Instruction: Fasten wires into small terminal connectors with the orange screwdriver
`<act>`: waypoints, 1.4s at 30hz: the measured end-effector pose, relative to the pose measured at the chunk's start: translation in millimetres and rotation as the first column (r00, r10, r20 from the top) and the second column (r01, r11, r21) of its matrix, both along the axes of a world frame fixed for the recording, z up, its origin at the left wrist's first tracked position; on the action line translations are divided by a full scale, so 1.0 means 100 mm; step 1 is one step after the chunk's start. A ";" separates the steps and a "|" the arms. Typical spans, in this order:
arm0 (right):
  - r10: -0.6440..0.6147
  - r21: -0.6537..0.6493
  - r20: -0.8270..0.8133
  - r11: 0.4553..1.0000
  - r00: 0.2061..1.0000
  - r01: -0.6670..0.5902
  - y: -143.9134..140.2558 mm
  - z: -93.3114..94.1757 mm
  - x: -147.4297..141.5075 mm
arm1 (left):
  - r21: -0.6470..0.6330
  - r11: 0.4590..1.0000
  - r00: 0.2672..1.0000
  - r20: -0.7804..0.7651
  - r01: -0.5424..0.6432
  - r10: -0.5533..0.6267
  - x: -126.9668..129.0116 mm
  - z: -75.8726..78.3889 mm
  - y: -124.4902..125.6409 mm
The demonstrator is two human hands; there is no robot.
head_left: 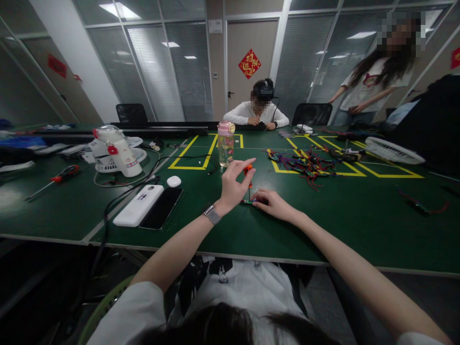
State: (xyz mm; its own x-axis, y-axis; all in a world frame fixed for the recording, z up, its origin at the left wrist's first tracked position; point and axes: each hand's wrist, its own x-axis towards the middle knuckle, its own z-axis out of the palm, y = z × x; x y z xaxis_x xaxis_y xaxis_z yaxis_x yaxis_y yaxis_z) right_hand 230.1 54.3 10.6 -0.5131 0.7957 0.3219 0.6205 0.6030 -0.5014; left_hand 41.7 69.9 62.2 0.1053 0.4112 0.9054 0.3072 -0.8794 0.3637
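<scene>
An orange and black screwdriver (pixel 249 169) stands upright, its thin shaft pointing down at a small green circuit board (pixel 247 202) on the table. My left hand (pixel 235 184), with a watch at the wrist, has its thumb and fingers around the handle, partly hiding it. Low beside the board, my right hand (pixel 270 203) pinches its right end with bent fingers. Those fingertips partly cover the board, and its fine details are too small to make out.
Beyond my hands stands a pink-lidded bottle (pixel 225 146). A heap of wired boards (pixel 305 162) lies to the right. On the left are a power bank (pixel 139 205), a phone (pixel 161 208), an earphone case (pixel 174 181) and another screwdriver (pixel 57 179). Two people are across the table.
</scene>
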 end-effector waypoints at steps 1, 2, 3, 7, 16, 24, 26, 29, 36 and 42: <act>-0.001 0.000 0.000 1.000 1.000 0.001 0.00 0.00 0.00 | 0.012 1.000 1.000 0.002 -0.018 0.018 0.00 0.00 0.00; -0.002 -0.001 0.000 1.000 1.000 0.002 0.00 -0.01 0.00 | 0.021 0.999 0.999 0.006 -0.034 0.034 0.00 0.00 0.00; -0.003 -0.002 0.001 1.000 1.000 0.003 0.01 -0.01 0.00 | 0.027 0.999 0.999 0.009 -0.044 0.044 0.00 0.00 0.01; -0.002 -0.013 -0.005 1.000 1.000 0.002 0.02 -0.02 0.00 | 0.009 1.000 1.000 -0.008 0.002 -0.002 0.00 0.00 0.00; 0.002 -0.018 -0.010 1.000 1.000 -0.002 0.00 0.00 0.00 | 0.005 1.000 1.000 0.005 -0.010 0.010 0.01 -0.01 0.01; 0.002 -0.021 -0.014 1.000 1.000 -0.002 0.00 0.00 0.00 | 0.000 1.000 0.999 -0.025 0.020 -0.020 0.00 -0.01 -0.01; 0.003 -0.028 -0.017 1.000 1.000 -0.003 0.00 0.00 0.00 | -0.026 0.998 0.998 -0.032 0.055 -0.055 -0.01 -0.01 -0.01; 0.005 -0.032 -0.014 0.999 1.000 -0.006 0.00 0.00 0.00 | -0.044 0.997 0.998 -0.007 0.064 -0.064 -0.01 -0.01 -0.01; -0.003 -0.017 0.014 1.000 1.000 0.003 -0.01 0.01 -0.01 | 0.035 0.999 1.000 0.009 -0.027 0.026 0.00 0.00 0.00; -0.001 -0.008 0.004 1.000 1.000 0.001 0.01 -0.01 0.00 | 0.000 1.000 1.000 0.006 -0.022 0.022 0.00 -0.02 0.00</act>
